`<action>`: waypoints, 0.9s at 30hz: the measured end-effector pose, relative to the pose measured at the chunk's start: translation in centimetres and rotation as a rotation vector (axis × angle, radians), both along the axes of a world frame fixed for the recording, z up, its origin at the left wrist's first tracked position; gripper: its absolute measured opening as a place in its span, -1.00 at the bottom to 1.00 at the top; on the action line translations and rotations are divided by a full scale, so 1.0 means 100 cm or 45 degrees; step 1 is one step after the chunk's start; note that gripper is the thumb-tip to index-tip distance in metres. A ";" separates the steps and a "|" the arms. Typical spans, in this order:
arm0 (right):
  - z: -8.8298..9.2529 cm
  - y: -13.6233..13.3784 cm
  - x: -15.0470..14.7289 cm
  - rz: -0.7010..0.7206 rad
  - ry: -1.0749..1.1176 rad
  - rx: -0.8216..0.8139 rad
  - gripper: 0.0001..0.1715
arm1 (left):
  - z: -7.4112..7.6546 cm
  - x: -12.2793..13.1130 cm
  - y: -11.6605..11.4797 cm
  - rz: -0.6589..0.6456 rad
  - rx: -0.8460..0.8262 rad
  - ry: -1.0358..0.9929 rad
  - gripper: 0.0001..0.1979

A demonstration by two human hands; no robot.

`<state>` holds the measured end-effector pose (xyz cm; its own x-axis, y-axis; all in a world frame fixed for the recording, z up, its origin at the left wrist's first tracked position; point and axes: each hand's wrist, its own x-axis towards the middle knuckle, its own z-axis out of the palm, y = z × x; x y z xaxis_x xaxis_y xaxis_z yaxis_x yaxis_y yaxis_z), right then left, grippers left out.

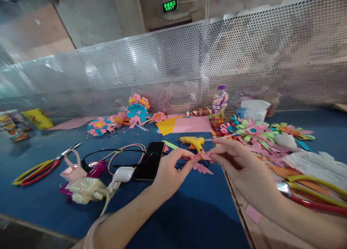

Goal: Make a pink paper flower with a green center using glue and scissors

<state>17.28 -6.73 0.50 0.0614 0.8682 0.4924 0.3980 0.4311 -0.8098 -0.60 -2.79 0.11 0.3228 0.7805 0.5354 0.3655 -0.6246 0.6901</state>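
Pink paper point(201, 156) is pinched in both hands point(171, 168) point(242, 165); beyond stands a purple-capped bottle point(219, 103), contents unclear.

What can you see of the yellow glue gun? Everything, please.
The glue gun looks plastic: yellow body, orange trigger, narrow nozzle pointing toward the picture's left. It appears to lie on its side on the blue tabletop. A translucent stick extends from its rear. The handle's lower end is partly hidden by pink paper. Neither hand grips it.
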 end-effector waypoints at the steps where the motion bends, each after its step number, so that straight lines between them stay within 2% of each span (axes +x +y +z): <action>1: -0.001 -0.001 0.000 -0.012 -0.014 0.052 -0.68 | 0.000 0.000 0.000 -0.007 0.003 0.005 -0.90; 5: -0.007 -0.004 -0.002 -0.015 -0.039 0.303 -0.65 | -0.001 -0.002 0.001 -0.033 0.076 0.027 -0.94; 9: -0.012 -0.007 -0.003 0.044 -0.044 0.429 -0.60 | -0.001 -0.004 0.002 -0.138 0.225 0.039 -0.95; 15: -0.013 -0.009 -0.004 0.091 0.027 0.481 -0.56 | 0.004 -0.003 0.000 -0.222 0.370 0.028 -0.92; 27: -0.019 -0.009 -0.004 0.083 0.090 0.475 -0.53 | 0.004 -0.003 -0.001 -0.194 0.405 0.060 -0.92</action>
<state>16.92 -7.60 -1.37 0.0568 0.6336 0.7716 0.3089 0.7238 -0.6171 -0.90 -2.89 0.55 0.4526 0.5178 0.7260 0.2782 -0.8555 0.4367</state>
